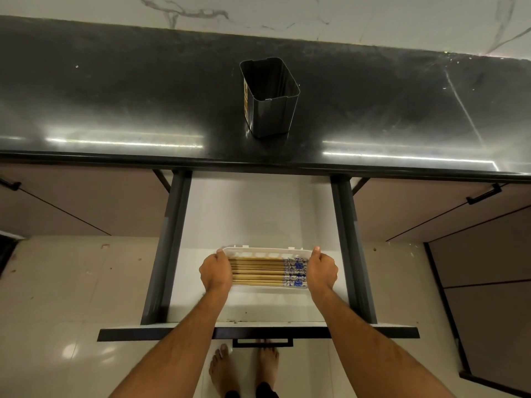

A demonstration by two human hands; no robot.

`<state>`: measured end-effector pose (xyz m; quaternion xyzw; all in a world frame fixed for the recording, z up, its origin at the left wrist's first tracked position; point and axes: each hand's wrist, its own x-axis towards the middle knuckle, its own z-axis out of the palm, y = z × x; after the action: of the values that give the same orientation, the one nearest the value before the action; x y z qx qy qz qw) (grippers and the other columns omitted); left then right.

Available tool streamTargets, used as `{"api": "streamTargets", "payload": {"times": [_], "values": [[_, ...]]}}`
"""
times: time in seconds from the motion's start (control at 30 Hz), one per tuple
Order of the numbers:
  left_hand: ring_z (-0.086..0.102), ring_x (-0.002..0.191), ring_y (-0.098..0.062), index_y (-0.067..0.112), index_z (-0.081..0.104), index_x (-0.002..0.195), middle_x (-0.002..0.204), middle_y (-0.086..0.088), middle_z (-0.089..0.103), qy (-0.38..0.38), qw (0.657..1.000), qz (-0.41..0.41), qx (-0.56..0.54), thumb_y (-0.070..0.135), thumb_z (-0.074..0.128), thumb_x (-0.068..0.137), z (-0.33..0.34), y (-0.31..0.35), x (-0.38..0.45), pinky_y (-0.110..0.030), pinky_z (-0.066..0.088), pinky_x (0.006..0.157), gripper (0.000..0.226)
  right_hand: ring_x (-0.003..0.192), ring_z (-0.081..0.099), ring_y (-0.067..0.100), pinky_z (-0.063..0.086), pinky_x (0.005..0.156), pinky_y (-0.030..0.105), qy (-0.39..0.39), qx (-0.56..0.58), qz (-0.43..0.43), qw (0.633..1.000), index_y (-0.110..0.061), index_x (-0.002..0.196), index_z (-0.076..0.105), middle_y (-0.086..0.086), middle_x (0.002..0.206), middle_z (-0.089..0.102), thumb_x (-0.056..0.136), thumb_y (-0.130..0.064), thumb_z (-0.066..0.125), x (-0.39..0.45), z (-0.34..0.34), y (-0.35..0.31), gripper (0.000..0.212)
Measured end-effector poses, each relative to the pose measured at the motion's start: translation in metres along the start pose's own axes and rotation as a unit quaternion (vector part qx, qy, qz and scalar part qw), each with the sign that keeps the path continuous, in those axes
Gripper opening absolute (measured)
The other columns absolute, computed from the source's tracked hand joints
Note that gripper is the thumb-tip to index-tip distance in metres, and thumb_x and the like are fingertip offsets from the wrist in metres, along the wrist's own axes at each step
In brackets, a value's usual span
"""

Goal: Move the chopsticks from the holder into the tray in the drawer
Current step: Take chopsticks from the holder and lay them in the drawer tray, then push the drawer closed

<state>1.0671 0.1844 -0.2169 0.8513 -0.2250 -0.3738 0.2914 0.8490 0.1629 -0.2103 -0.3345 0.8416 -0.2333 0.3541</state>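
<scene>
Currently listed: wooden chopsticks point(258, 272), light, stiff, prone to rolling, lying side by side in the white tray point(267, 250) within the open drawer point(258, 214), the left hand point(216, 273) and right hand point(321, 272) gripping the tray's opposite ends, the holder point(270, 96) apparently empty on the counter point(115, 96).

Glossy black stone worktop point(115, 104) runs under a white marbled wall point(373, 15); brown cabinet doors point(71, 202) flank the gap, cream floor tiles point(71, 282) below.
</scene>
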Motion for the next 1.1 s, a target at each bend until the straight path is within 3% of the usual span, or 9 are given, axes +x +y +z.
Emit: {"api": "streamTargets", "payload": {"times": [0.17, 0.27, 0.4, 0.6, 0.8, 0.97, 1.1], "values": [[0.061, 0.088, -0.023, 0.01, 0.062, 0.1, 0.097, -0.01, 0.064, -0.026, 0.999, 0.026, 0.02, 0.031, 0.037, 0.107, -0.003, -0.002, -0.003, -0.033, 0.049, 0.077, 0.034, 0.072, 0.065, 0.017, 0.052, 0.061, 0.024, -0.047, -0.038, -0.03, 0.998, -0.01, 0.094, 0.062, 0.011, 0.093, 0.07, 0.106, -0.042, 0.036, 0.001, 0.0, 0.003, 0.043], [0.064, 0.094, -0.026, 0.009, 0.062, 0.103, 0.099, -0.009, 0.064, -0.015, 0.995, 0.068, 0.07, 0.031, 0.036, 0.107, -0.008, -0.003, -0.01, -0.035, 0.052, 0.077, 0.034, 0.083, 0.066, 0.019, 0.058, 0.075, 0.033, -0.056, -0.069, -0.066, 0.994, -0.011, 0.102, 0.06, 0.012, 0.103, 0.07, 0.106, -0.044, 0.036, -0.003, -0.005, 0.003, 0.041], [0.061, 0.104, -0.021, 0.011, 0.062, 0.121, 0.113, -0.007, 0.066, 0.031, 0.963, 0.202, 0.174, 0.033, 0.038, 0.106, -0.016, -0.004, -0.025, -0.039, 0.052, 0.095, 0.035, 0.114, 0.06, 0.024, 0.053, 0.095, 0.038, -0.065, -0.136, -0.149, 0.977, -0.01, 0.132, 0.052, 0.011, 0.126, 0.06, 0.105, -0.047, 0.038, -0.015, -0.015, -0.001, 0.048], [0.059, 0.111, -0.022, 0.013, 0.057, 0.124, 0.119, -0.006, 0.064, 0.043, 0.893, 0.366, 0.258, 0.035, 0.037, 0.105, -0.024, -0.004, -0.057, -0.041, 0.039, 0.112, 0.036, 0.121, 0.053, 0.02, 0.045, 0.101, 0.031, -0.06, -0.218, -0.319, 0.92, -0.013, 0.137, 0.046, 0.007, 0.135, 0.053, 0.104, -0.048, 0.038, -0.043, -0.033, -0.005, 0.048], [0.058, 0.11, -0.022, 0.011, 0.056, 0.126, 0.118, -0.007, 0.063, 0.048, 0.842, 0.467, 0.264, 0.029, 0.044, 0.103, -0.038, -0.017, -0.092, -0.043, 0.043, 0.109, 0.032, 0.114, 0.055, 0.023, 0.05, 0.101, 0.036, 0.007, -0.26, -0.464, 0.847, -0.006, 0.132, 0.049, 0.01, 0.126, 0.056, 0.105, -0.034, 0.046, -0.079, -0.046, 0.012, 0.039], [0.056, 0.115, -0.025, 0.008, 0.053, 0.131, 0.123, -0.009, 0.061, 0.05, 0.819, 0.501, 0.276, 0.029, 0.044, 0.101, -0.058, -0.048, -0.125, -0.043, 0.038, 0.113, 0.038, 0.126, 0.051, 0.031, 0.041, 0.11, 0.042, 0.026, -0.325, -0.511, 0.795, 0.001, 0.139, 0.046, 0.019, 0.135, 0.055, 0.104, -0.035, 0.043, -0.12, -0.055, 0.037, 0.05], [0.057, 0.117, -0.027, 0.008, 0.052, 0.132, 0.127, -0.011, 0.061, 0.048, 0.807, 0.524, 0.267, 0.029, 0.046, 0.102, -0.075, -0.08, -0.155, -0.043, 0.04, 0.113, 0.037, 0.134, 0.047, 0.036, 0.039, 0.113, 0.048, 0.027, -0.316, -0.521, 0.793, 0.004, 0.144, 0.043, 0.023, 0.143, 0.051, 0.104, -0.034, 0.045, -0.161, -0.059, 0.06, 0.055]]}}
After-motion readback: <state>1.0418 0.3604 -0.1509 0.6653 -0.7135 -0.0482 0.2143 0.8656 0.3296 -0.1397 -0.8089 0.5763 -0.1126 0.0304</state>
